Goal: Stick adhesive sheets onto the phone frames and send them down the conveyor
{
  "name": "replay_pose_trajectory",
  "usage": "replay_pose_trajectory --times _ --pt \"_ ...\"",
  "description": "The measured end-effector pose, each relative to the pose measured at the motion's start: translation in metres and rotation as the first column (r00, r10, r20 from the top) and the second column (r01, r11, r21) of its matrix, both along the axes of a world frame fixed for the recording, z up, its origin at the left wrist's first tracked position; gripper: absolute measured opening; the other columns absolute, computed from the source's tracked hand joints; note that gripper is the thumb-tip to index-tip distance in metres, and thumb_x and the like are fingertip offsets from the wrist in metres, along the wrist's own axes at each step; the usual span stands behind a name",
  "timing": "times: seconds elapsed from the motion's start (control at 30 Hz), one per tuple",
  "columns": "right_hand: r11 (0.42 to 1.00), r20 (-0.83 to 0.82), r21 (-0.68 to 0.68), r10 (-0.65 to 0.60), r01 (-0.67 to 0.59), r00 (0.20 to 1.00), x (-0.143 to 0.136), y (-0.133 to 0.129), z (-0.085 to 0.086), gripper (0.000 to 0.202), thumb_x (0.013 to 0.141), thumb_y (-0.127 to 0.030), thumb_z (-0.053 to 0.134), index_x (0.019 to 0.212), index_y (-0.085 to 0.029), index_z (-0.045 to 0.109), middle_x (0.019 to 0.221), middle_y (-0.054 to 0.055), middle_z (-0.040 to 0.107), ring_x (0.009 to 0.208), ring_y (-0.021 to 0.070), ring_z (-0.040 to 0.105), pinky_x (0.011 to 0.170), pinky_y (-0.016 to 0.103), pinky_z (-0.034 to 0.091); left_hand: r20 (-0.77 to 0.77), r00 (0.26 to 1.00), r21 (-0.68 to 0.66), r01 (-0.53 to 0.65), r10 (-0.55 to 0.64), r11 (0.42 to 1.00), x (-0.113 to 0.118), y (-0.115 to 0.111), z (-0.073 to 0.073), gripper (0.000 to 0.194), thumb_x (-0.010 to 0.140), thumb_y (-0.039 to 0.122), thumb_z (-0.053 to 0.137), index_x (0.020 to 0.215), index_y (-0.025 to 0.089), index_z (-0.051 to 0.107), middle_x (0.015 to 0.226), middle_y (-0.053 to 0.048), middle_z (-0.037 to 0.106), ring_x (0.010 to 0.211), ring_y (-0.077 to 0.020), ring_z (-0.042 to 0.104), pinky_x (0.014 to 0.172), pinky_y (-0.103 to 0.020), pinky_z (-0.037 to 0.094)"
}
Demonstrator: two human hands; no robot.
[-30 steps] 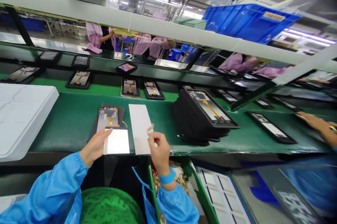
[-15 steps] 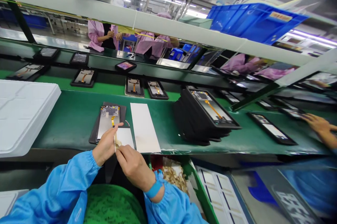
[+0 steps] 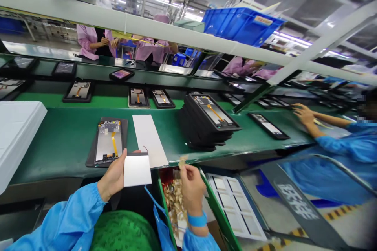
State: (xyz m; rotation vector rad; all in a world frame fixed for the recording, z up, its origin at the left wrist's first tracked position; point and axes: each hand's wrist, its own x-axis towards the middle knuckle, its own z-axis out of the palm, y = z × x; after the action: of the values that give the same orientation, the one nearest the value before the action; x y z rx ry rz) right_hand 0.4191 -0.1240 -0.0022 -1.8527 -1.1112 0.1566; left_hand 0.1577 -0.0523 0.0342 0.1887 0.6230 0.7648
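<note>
My left hand (image 3: 114,176) holds a flat white battery-like pad (image 3: 137,170) by its left edge, with a dark strip and thin wires at its top. Pinched in the fingertips of my right hand (image 3: 193,188) is a small tan strip (image 3: 182,161), over a green bin (image 3: 228,233) that holds many crumpled tan strips (image 3: 174,200). An opened tablet (image 3: 108,141) with an orange ribbon lies on a dark panel just beyond my left hand. Beside it is a white rectangular sheet (image 3: 149,139).
A stack of black-framed tablets (image 3: 203,125) stands right of the sheet. White trays (image 3: 17,137) are at the left, and a compartment tray (image 3: 235,204) sits beside the bin. A co-worker's hand (image 3: 304,115) reaches over the bench at the right.
My hands have moved apart. My right hand has gone right, over the bin, with the tan strip; my left hand now shows the white pad flat. The view has shifted to the right.
</note>
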Motion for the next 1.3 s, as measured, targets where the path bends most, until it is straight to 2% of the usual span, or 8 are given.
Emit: replay_pose_trajectory --times 0.07,0.2,0.33,0.47,0.73,0.9,1.13,1.3 --pt "0.974 0.125 -0.223 -0.006 0.034 0.992 0.044 -0.026 -0.024 0.029 0.087 -0.041 0.054 0.092 -0.017 0.068 0.084 0.011 0.073 0.074 0.0236 0.07 0.071 0.034 0.053 0.0 1.0 -0.012 -0.002 0.002 1.0 0.006 -0.002 -0.002 0.06 0.093 0.052 0.054 0.133 0.009 0.058 0.113 -0.018 0.073 0.102 -0.0315 0.07 0.092 -0.043 0.053" --pt "0.74 0.346 -0.658 0.13 0.142 0.929 0.068 -0.05 -0.043 0.027 0.089 -0.029 0.049 0.086 -0.015 0.072 0.071 0.016 0.071 0.067 0.03 0.071 0.065 0.04 0.052 -0.033 0.999 0.004 -0.016 0.016 1.0 0.024 -0.01 0.001 0.054 0.091 0.048 0.059 0.129 0.009 0.061 0.113 -0.019 0.073 0.108 -0.0321 0.068 0.098 -0.045 0.05" --pt "0.906 0.253 -0.372 0.306 -0.2 0.918 -0.004 -0.032 -0.008 0.038 0.094 -0.042 0.049 0.119 -0.017 0.065 0.105 0.017 0.073 0.091 0.0286 0.072 0.079 0.041 0.057 -0.068 0.992 0.091 -0.103 0.109 0.99 0.045 -0.024 0.009 0.049 0.088 0.049 0.064 0.122 0.013 0.066 0.119 -0.017 0.071 0.113 -0.031 0.066 0.101 -0.043 0.048" --pt "0.705 0.071 -0.161 0.706 -0.691 0.704 -0.084 -0.009 0.028 0.064 0.092 -0.037 0.058 0.151 -0.023 0.036 0.147 0.013 0.051 0.133 0.0279 0.052 0.104 0.046 0.051 -0.053 0.969 0.159 -0.229 0.24 0.96 0.048 -0.032 0.013 0.049 0.086 0.052 0.066 0.124 0.021 0.066 0.124 -0.014 0.069 0.12 -0.0287 0.061 0.104 -0.04 0.047" --pt "0.645 -0.392 0.054 0.716 -0.763 0.577 -0.131 0.021 0.033 0.039 0.102 -0.03 0.037 0.14 -0.023 0.047 0.127 0.01 0.066 0.112 0.0215 0.066 0.093 0.037 0.057 -0.415 0.834 0.416 -0.182 0.364 0.891 -0.046 -0.024 0.003 0.049 0.076 0.032 0.08 0.122 0.023 0.068 0.13 -0.01 0.065 0.126 -0.0268 0.054 0.105 -0.034 0.044" --pt "0.456 -0.379 -0.037 0.817 -0.889 0.435 -0.159 0.062 0.045 0.037 0.103 -0.035 0.038 0.136 -0.024 0.051 0.118 0.008 0.069 0.102 0.0199 0.068 0.09 0.037 0.056 -0.438 0.806 0.398 -0.223 0.398 0.89 -0.1 -0.02 -0.014 0.047 0.08 0.039 0.075 0.121 0.02 0.064 0.116 -0.01 0.071 0.106 -0.027 0.066 0.085 -0.033 0.054" --pt "0.68 0.3 -0.442 0.727 -0.585 0.618 -0.199 0.169 0.031 0.041 0.092 -0.027 0.059 0.131 -0.014 0.053 0.108 0.016 0.066 0.102 0.0273 0.064 0.089 0.041 0.051 -0.485 0.758 0.35 -0.29 0.437 0.891 -0.155 0.006 -0.019 0.064 0.072 0.042 0.08 0.127 0.022 0.054 0.098 -0.006 0.073 0.077 -0.0226 0.07 0.064 -0.029 0.053" --pt "0.651 -0.072 -0.414 0.673 -0.636 0.736 -0.209 0.208 0.012 0.046 0.082 -0.014 0.062 0.127 -0.019 0.054 0.102 0.01 0.07 0.099 0.0243 0.065 0.087 0.037 0.049 -0.524 0.741 0.41 -0.213 0.42 0.887 -0.167 0.034 -0.019 0.064 0.074 0.041 0.078 0.129 0.022 0.052 0.083 -0.003 0.071 0.067 -0.0197 0.067 0.059 -0.027 0.051"
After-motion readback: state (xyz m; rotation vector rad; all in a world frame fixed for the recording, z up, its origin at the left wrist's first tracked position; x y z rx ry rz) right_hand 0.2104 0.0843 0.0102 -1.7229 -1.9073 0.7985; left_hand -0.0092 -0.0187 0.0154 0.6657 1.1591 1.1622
